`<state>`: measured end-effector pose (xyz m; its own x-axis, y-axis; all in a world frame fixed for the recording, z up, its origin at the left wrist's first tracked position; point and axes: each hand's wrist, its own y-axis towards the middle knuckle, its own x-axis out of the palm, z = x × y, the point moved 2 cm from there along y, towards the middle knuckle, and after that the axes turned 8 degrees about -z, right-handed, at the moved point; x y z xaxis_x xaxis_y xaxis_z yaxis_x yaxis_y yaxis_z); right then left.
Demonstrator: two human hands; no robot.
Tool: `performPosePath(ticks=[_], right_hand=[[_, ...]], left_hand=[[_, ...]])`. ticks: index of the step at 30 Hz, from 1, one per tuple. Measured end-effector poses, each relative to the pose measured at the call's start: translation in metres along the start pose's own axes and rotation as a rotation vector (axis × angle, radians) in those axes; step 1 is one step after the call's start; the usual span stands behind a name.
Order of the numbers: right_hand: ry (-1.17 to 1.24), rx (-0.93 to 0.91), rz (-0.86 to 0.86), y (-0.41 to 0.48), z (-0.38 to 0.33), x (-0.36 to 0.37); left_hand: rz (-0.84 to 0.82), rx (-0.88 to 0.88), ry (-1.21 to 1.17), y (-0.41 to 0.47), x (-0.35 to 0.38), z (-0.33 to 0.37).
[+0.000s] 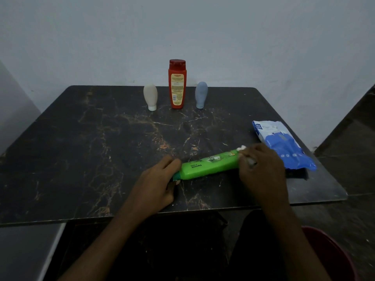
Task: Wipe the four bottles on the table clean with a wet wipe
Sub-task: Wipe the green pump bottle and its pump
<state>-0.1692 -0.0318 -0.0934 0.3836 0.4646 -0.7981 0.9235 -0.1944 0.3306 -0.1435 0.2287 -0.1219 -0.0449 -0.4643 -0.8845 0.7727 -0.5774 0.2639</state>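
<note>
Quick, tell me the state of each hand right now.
The left hand grips the cap end of the green bottle.
The right hand holds a wipe bunched against the bottle's other end.

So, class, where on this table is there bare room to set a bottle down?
Bare: the left half of the table, and the band between the beige bottle, red bottle, grey-blue bottle behind and the green bottle. Crowded: near right, where the right hand and wipes pack sit close.

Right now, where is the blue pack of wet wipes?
In the head view, the blue plastic pack of wet wipes lies on the dark marble-pattern table near its right edge, just beyond the right hand.
</note>
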Motion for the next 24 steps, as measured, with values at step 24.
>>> performPosePath(ticks=[24], right_hand=[[0.094, -0.03, 0.12, 0.012, 0.022, 0.016]], left_hand=[[0.111, -0.043, -0.166, 0.0, -0.001, -0.007]])
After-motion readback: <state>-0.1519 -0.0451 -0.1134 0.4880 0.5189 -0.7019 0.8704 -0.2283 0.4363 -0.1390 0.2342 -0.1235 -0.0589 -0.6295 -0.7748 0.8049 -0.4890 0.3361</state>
